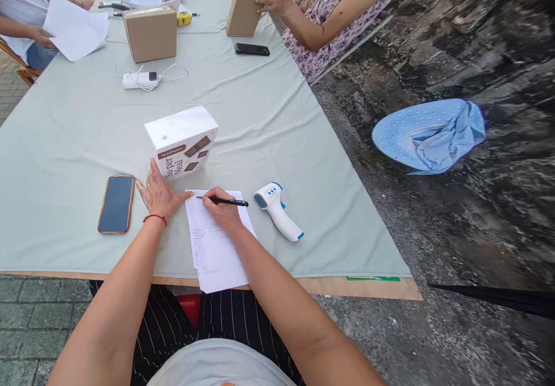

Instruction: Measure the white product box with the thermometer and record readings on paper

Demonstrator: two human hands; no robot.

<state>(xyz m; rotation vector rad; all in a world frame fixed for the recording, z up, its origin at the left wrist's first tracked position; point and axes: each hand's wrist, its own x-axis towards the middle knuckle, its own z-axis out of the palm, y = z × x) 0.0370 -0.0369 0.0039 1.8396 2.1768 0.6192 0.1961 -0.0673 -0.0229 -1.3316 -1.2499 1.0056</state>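
Note:
My right hand [223,210] grips a black pen [229,201], its tip at the upper left of a written sheet of paper [217,247]. More paper lies under that sheet. My left hand [161,192] is spread with its thumb at the sheet's left edge and its fingers at the lower corner of a white "Super Meal" box [184,140]. Whether the fingers press on the box I cannot tell. Left of that hand lies a dark-screened phone [116,204] in a brown case. A white and blue infrared thermometer [278,211] rests to the right of the paper.
Farther back on the cloth-covered table [78,132] are a brown box [151,34], a white device with a cord [141,80] and a black phone [252,49]. One person holds papers [76,28]; another's hand touches a cardboard box [249,4]. A blue hat [429,134] lies off the table.

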